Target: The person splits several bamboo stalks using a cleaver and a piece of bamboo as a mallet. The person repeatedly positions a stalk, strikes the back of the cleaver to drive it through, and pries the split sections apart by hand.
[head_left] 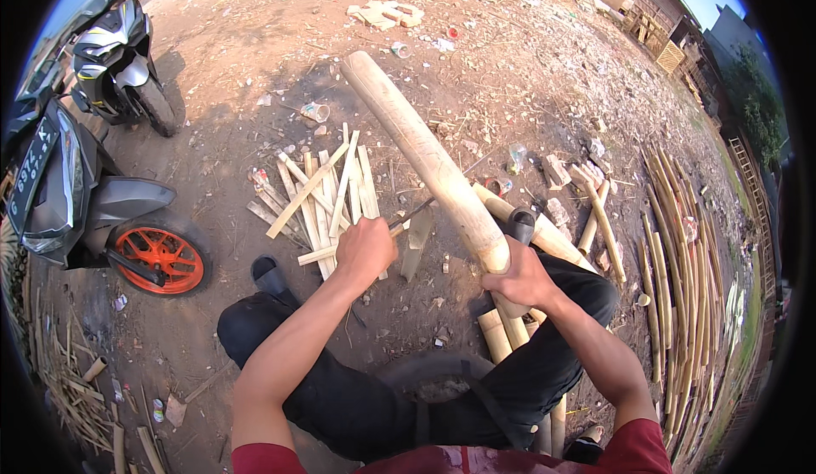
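My right hand (520, 280) is closed round the lower end of a thick, pale bamboo pole (416, 151). The pole slants up and away to the left, its far end raised in front of me. In my left hand (365, 251), closed in a fist, is the light wooden handle of a long knife (418, 210). Its thin dark blade points right and away, meeting the pole's left side in this view; whether it touches cannot be told. Just beyond my left fist lies a loose pile of split bamboo strips (321, 193) on the ground.
More bamboo poles (552, 238) lie beneath and beside my right leg. A long stack of thin bamboo (680, 270) runs along the right. Two motorbikes (115, 57) stand at the left, the nearer with an orange wheel (160, 257). A tyre (433, 370) shows between my legs.
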A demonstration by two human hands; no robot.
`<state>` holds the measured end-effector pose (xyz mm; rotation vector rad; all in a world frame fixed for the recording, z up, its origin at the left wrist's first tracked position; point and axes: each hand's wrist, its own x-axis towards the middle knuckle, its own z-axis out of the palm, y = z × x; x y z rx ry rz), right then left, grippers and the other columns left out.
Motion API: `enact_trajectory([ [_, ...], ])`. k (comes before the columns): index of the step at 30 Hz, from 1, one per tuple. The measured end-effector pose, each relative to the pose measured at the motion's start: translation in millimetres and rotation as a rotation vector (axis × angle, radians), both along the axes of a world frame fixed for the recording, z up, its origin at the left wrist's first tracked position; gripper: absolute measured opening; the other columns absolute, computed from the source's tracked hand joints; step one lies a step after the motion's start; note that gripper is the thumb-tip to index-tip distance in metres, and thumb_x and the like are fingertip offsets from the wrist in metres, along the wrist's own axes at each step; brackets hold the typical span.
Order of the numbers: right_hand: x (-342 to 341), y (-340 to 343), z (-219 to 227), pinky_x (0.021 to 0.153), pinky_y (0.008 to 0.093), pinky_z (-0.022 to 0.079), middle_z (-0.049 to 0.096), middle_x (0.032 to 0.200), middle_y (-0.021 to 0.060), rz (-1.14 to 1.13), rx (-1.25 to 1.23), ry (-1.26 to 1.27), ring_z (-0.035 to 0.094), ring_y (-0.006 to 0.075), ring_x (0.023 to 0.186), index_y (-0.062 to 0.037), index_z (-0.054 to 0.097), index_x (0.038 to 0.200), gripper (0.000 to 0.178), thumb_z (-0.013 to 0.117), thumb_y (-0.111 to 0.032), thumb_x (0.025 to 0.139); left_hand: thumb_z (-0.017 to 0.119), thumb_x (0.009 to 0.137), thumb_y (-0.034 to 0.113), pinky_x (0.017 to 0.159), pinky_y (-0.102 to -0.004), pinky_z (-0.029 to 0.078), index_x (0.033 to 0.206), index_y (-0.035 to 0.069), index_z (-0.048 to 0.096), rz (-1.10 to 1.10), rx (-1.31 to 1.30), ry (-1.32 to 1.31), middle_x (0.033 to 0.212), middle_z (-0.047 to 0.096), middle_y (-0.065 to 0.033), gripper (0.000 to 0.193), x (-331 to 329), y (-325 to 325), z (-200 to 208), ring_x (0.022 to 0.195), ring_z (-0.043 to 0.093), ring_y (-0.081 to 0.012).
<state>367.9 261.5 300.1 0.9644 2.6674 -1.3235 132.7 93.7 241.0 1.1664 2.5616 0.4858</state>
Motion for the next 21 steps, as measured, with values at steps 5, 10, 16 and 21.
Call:
enact_trajectory([
  [5,-8,5,104,0.083,0.0363,0.056,0.071,0.1,0.0117,-0.096,0.043,0.508,0.07,0.0213,0.09,0.0048,0.063,0.118,0.051,0.078,-0.015,0.073,0.068,0.082,0.007,0.078,-0.0509,0.061,0.09,-0.005,0.078,0.002,-0.06,-0.051,0.09,0.075,-0.0286,0.017,12,0,16,0.086,0.076,-0.0434],
  [10,-8,6,169,0.076,0.0357,0.058,0.071,0.089,0.0107,-0.207,0.118,0.891,0.071,0.0206,0.083,0.0043,0.066,0.106,0.035,0.073,-0.007,0.074,0.067,0.083,0.008,0.079,-0.0514,0.061,0.092,-0.005,0.077,-0.031,-0.087,-0.069,0.09,0.075,-0.0274,0.019,22,2,18,0.087,0.075,-0.0435],
  [16,18,10,-33,0.085,0.0381,0.057,0.073,0.092,0.0125,-0.104,0.121,0.164,0.072,0.0238,0.088,0.0026,0.067,0.109,0.047,0.08,-0.014,0.067,0.07,0.086,0.017,0.078,-0.0512,0.061,0.096,-0.005,0.076,-0.064,-0.103,-0.064,0.091,0.074,-0.0285,0.024,21,0,14,0.088,0.075,-0.044],
  [21,6,1,6,0.094,0.0445,0.054,0.073,0.111,0.0242,0.02,0.052,0.052,0.072,0.0381,0.104,0.0039,0.064,0.123,0.065,0.083,-0.025,0.067,0.067,0.082,0.009,0.08,-0.0525,0.06,0.097,-0.004,0.076,-0.038,-0.127,-0.024,0.095,0.074,-0.03,0.021,28,-8,-14,0.089,0.075,-0.0452],
])
